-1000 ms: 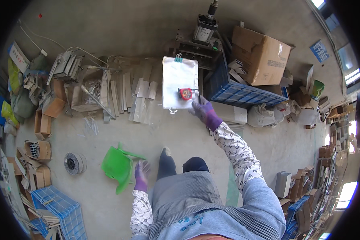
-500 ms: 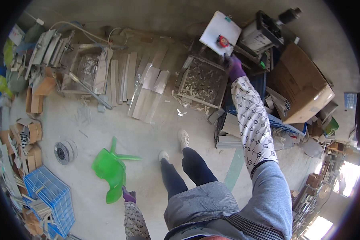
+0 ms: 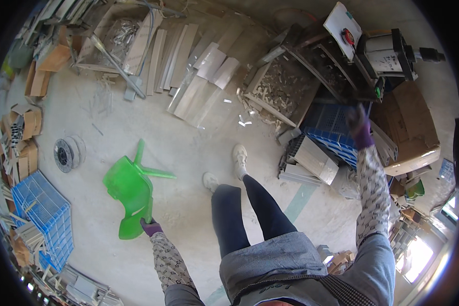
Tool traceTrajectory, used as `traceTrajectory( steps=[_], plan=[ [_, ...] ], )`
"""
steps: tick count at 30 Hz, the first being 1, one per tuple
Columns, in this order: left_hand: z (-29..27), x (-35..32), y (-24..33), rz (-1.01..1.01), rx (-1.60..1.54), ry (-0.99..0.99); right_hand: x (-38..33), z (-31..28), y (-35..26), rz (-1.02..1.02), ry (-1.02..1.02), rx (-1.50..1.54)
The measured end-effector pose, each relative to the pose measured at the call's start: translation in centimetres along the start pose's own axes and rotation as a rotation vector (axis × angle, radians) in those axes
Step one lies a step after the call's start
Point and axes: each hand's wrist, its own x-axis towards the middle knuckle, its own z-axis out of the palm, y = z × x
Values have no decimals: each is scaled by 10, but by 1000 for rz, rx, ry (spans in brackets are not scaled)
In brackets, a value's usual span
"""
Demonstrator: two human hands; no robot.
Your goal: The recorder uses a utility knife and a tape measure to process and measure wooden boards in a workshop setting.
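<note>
Dusty, pale concrete floor [image 3: 188, 153] spreads through this workshop. From the head view, the left hand [image 3: 151, 227] is closed round the edge of a smooth green plastic chair [image 3: 129, 179] standing left of the legs. The right hand [image 3: 358, 123], blurred, is over a latticed blue crate [image 3: 330, 122]; I can't tell its grip. Dark lettering marks the grey shirt [image 3: 270, 290].

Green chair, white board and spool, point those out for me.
Green chair [image 3: 131, 183], head view: its broad panel.
White board [image 3: 338, 21], head view: its bare upper face.
Spool [image 3: 63, 155], head view: its dark side disc.
</note>
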Motion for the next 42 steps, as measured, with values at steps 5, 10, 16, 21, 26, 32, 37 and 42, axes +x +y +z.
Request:
traceTrajectory(
  steps=[5,10,16,21,26,32,37,42],
  plan=[
    [-5,-37,-22,-101,-208,-89,-110,-64,57,199,416,-333],
    [-1,-123,-52,-430,-540,-173,-151,-58,75,296,481,-700],
    [-26,-206,-88,-222,-2,-523,-169,-69,80,371,21,-809],
    [23,-273,-83,-294,96,-289,-203,-140,62,369,124,-866],
    [-33,-215,-59,-141,1001,11,-214,-196,74,462,139,-937],
    [57,-126,46,81,895,-603,-215,-253,139,486,250,-816],
    [133,-69,65,328,2043,-880,-142,-230,273,301,33,-931],
    [172,-78,122,419,1663,-961,-78,-182,364,283,-138,-917]
  ],
)
